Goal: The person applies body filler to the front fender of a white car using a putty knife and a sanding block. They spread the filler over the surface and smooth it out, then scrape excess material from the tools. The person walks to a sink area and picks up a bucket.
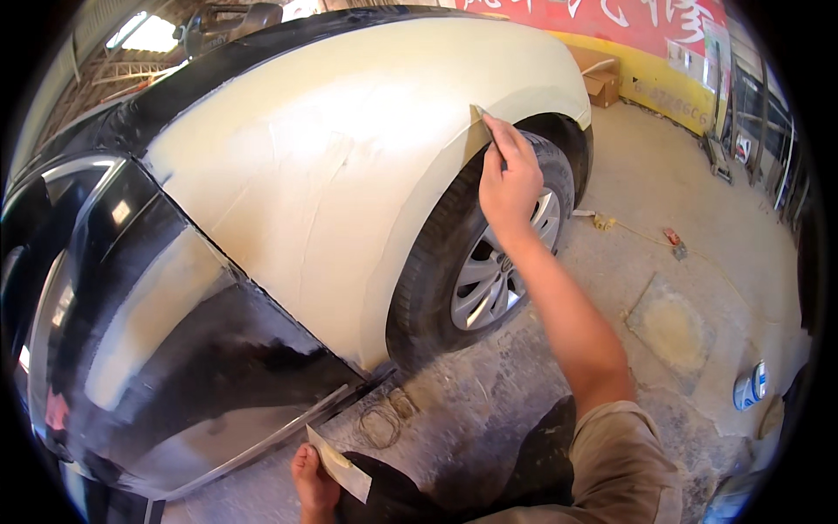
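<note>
A car fender [314, 166] coated in cream filler fills the centre, beside a dark door [227, 341] with patchy filler and above a wheel [476, 266] with silver spokes. My right hand [511, 179] grips a thin scraper [480, 115] at the fender's edge above the wheel arch; whether its blade touches the surface I cannot tell. Low in the view, my left hand [312, 476] is closed on a flat pale plate [353, 476] carrying some yellowish putty, below the door's bottom edge.
A blue and white can [749, 384] stands at right. A coiled wire [377, 428], small tools [672, 237] and a flat slab [663, 323] lie on the concrete floor. A cardboard box [601, 87] sits by a red and yellow wall [646, 52]. Metal rods line the right side.
</note>
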